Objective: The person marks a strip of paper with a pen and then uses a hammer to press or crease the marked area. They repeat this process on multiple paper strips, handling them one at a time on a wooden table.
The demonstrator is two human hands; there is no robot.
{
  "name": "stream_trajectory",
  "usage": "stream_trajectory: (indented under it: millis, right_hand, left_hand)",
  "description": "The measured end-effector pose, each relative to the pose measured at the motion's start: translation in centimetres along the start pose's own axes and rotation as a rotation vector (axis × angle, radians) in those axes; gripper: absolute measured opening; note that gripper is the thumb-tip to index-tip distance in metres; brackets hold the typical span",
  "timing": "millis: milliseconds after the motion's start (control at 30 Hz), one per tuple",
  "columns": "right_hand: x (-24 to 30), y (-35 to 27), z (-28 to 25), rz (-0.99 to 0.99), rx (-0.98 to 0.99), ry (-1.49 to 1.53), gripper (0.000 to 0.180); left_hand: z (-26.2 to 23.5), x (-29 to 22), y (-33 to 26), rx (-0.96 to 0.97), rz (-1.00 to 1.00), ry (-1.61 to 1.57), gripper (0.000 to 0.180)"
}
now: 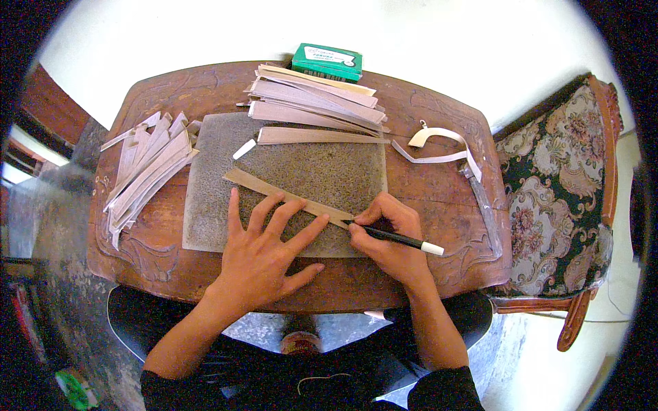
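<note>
A carved wooden table fills the middle of the view, with an upholstered floral armchair just beside its right end. On the table lies a grey, scuffed cutting mat, roughly rectangular. Along the far edge of the mat, a stack of long pale strips overlaps it, and a second fan of similar strips lies on the wood just beside the mat's left edge. A green box sits at the table's far edge, touching the stack. To the right of the mat lie a curved pale offcut and a long clear-handled tool; what kind of tool it is I cannot tell.

A single tan strip lies diagonally across the mat. The left hand rests flat on it, fingers spread wide, fingertips pressing the strip down against the mat. The right hand is just beside it to the right, fingers bunched together and pinching a black pen-like tool with a white end. The tool's tip meets the strip at its near right end. A small white piece lies on the mat's far left part.
</note>
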State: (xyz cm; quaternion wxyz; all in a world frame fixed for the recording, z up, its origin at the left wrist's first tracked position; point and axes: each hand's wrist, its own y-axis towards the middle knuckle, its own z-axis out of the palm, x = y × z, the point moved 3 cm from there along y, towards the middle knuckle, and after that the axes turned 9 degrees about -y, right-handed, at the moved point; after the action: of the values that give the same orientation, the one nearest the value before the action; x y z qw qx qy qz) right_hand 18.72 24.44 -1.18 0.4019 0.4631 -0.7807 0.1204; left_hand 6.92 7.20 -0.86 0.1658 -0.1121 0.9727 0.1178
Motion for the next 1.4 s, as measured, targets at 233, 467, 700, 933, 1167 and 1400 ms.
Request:
stream_trajectory:
  millis: [233, 467, 700, 933, 1167, 1400]
  right_hand:
    - [0.1, 0.1, 0.0, -0.03, -0.003, -0.013, 0.021]
    - [0.0, 0.1, 0.1, -0.027, -0.004, -0.001, 0.022]
    - [-0.1, 0.1, 0.0, -0.004, -0.006, 0.023, 0.022]
    - [-1.2, -0.4, -0.5, 0.024, -0.057, 0.107, 0.02]
    - [-0.9, -0.5, -0.2, -0.01, -0.043, 0.057, 0.019]
    - [-0.5, -0.5, -0.3, -0.033, -0.033, 0.003, 0.02]
  left_hand:
    - [0.2, 0.0, 0.0, -0.006, -0.002, -0.001, 0.069]
    - [-0.2, -0.2, 0.1, -0.026, -0.008, -0.008, 0.063]
    - [-0.1, -0.2, 0.0, -0.04, -0.001, -0.006, 0.063]
    - [0.1, 0.0, 0.0, -0.025, -0.002, -0.004, 0.066]
    - [0.0, 0.0, 0.0, -0.036, 0.004, -0.012, 0.067]
    - [-0.2, -0.1, 0.1, -0.034, 0.0, -0.011, 0.068]
